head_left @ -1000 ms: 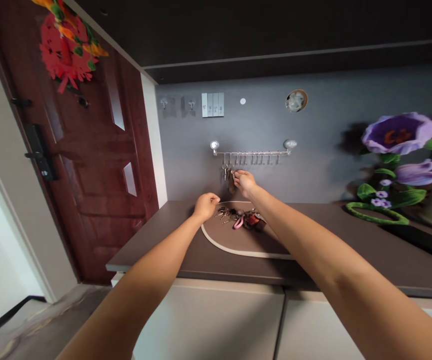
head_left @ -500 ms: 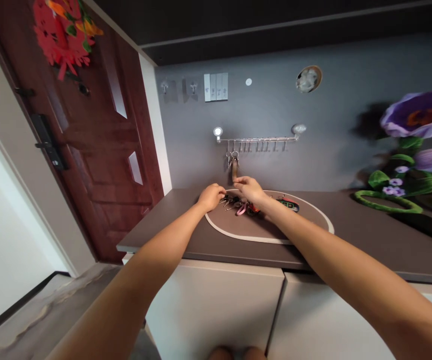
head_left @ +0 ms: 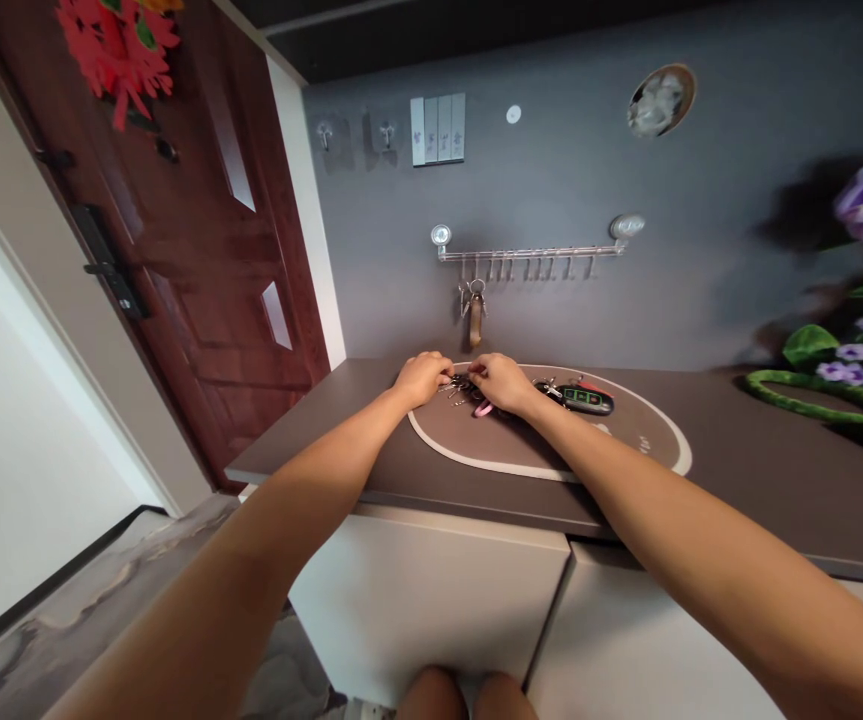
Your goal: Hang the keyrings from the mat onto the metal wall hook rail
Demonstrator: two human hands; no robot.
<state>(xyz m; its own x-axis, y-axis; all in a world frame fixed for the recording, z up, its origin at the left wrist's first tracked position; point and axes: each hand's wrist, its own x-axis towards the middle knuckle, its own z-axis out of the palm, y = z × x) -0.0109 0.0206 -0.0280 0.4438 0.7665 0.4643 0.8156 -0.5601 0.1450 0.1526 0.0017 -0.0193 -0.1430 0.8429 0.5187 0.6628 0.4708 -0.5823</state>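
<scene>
Both hands meet over a bunch of keys on the oval mat near the tabletop's back edge.

The left hand (head_left: 422,378) is curled, fingertips pinching into the left end of the bunch of keys (head_left: 468,392); the right hand (head_left: 501,381) is likewise curled, its fingers closed on the same bunch from the right, a pink loop showing just beneath it. The bunch lies at the mat's (head_left: 551,455) rear left part. Just right of the right hand, on the same mat, lies a dark car key fob (head_left: 585,399). On the wall behind, a second key set (head_left: 474,305) hangs from the left end of the hook rail (head_left: 532,252). The brown door (head_left: 176,220) stands beyond the tabletop's (head_left: 326,450) left edge.
</scene>
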